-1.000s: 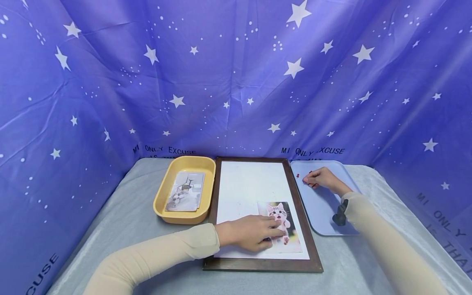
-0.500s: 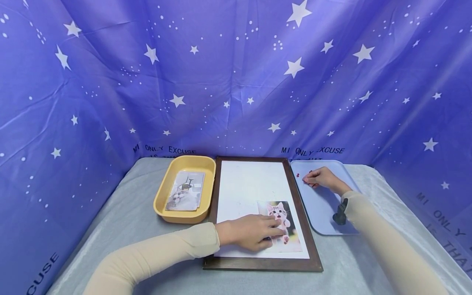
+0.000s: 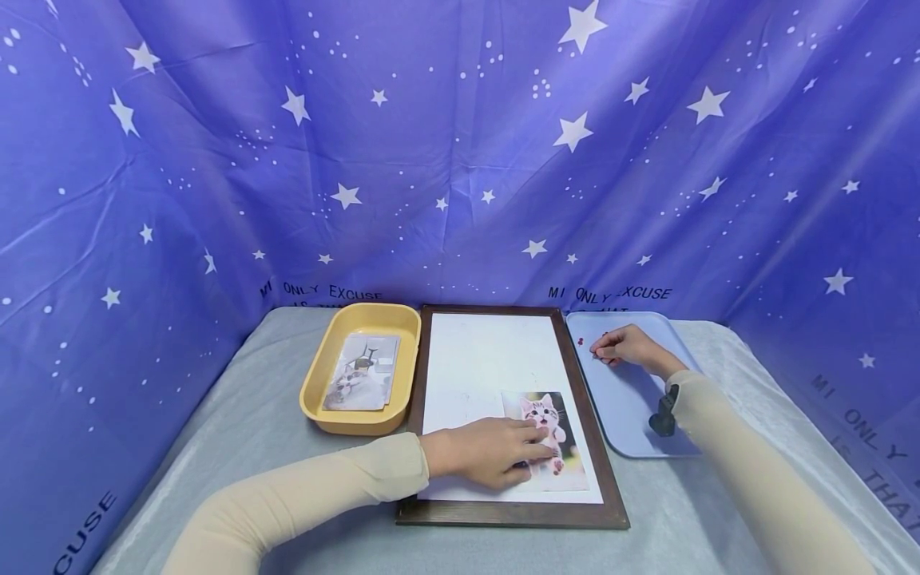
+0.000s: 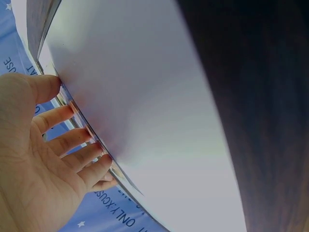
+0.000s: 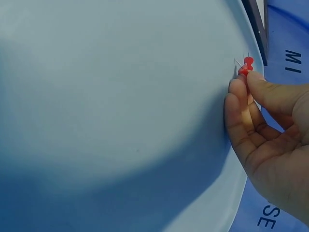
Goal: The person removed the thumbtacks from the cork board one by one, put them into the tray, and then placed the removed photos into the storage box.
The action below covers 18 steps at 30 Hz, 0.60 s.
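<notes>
My left hand (image 3: 490, 454) rests with its fingers spread and fairly straight on a kitten photo (image 3: 568, 443). The photo lies at the lower right of a white board (image 3: 481, 355) with a dark wooden frame. In the left wrist view, the fingertips press along the board's surface. Over the pale blue tray (image 3: 628, 411), my right hand (image 3: 631, 349) pinches a red push pin (image 5: 243, 71) between thumb and index fingertip, its metal point sticking out. Right behind it in the right wrist view is another red push pin (image 5: 248, 61).
Left of the board stands a yellow tub (image 3: 312, 391) with a few printed photos (image 3: 359, 383) lying in it. Another small red pin (image 3: 580, 342) lies near the tray's left edge. Grey cloth (image 3: 345, 535) covers the table, and a purple star-patterned curtain (image 3: 446, 144) hangs behind.
The right fingertips shift very slightly with the pin at the tray. The left hand stays on the kitten photo.
</notes>
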Tool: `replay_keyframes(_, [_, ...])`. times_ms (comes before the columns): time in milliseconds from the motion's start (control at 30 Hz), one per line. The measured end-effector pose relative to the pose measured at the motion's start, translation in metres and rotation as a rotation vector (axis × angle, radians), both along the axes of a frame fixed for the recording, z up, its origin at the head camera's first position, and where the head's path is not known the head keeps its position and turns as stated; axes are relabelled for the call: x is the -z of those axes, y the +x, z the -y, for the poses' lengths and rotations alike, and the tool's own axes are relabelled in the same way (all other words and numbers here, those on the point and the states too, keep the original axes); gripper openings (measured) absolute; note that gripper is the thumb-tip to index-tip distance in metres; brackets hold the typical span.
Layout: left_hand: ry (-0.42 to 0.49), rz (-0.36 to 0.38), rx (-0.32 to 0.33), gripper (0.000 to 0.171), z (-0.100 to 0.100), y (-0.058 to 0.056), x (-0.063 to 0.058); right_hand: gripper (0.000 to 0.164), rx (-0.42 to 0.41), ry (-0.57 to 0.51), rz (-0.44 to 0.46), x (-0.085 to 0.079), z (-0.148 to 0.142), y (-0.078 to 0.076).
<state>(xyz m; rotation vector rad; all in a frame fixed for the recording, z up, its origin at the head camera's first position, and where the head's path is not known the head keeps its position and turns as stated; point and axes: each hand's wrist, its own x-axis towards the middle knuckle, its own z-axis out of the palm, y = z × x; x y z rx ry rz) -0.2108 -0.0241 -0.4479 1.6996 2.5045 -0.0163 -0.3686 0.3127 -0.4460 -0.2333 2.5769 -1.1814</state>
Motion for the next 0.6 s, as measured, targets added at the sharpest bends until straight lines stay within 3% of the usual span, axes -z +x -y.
replay_keyframes(600, [-0.009, 0.01, -0.01, 0.053, -0.0003, 0.0007, -0.0006, 0.027, -0.001, -0.004, 0.013, -0.0026, 0.003, 0.0019])
